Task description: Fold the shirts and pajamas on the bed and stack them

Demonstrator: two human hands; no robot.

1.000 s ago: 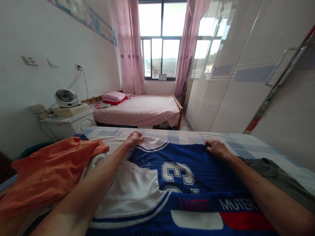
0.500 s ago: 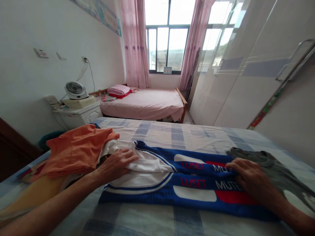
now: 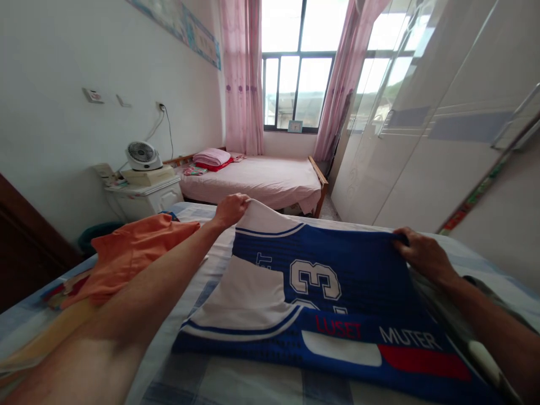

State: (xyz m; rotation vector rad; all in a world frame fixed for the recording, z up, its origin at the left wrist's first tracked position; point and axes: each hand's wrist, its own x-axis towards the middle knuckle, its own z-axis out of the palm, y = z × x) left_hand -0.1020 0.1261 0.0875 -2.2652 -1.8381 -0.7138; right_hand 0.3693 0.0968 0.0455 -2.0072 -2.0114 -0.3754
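Observation:
A blue and white sports jersey (image 3: pixel 354 264) with a white number and red and white lettering spreads over the checked bed sheet (image 3: pixel 248 371). Its far edge is lifted off the bed, while the near part with the lettering lies flat. My left hand (image 3: pixel 231 210) pinches the white part at the far left corner. At the far right corner, my right hand (image 3: pixel 422 253) is closed on the blue edge. An orange garment (image 3: pixel 135 247) lies on a pile left of the jersey, beneath and beside my left forearm. Behind my right forearm, a dark grey-green garment (image 3: pixel 485 287) is partly hidden.
Beyond this bed stands a second bed with a pink sheet (image 3: pixel 270 177). A white fan (image 3: pixel 143 156) sits on a box on the bedside cabinet (image 3: pixel 156 191) at left. Glossy wardrobe doors (image 3: pixel 405 146) line the right side.
Both hands have raised the jersey's far layer up and away, opening out the folded jersey and showing its number. My left hand has moved forward and right. The view has shifted slightly.

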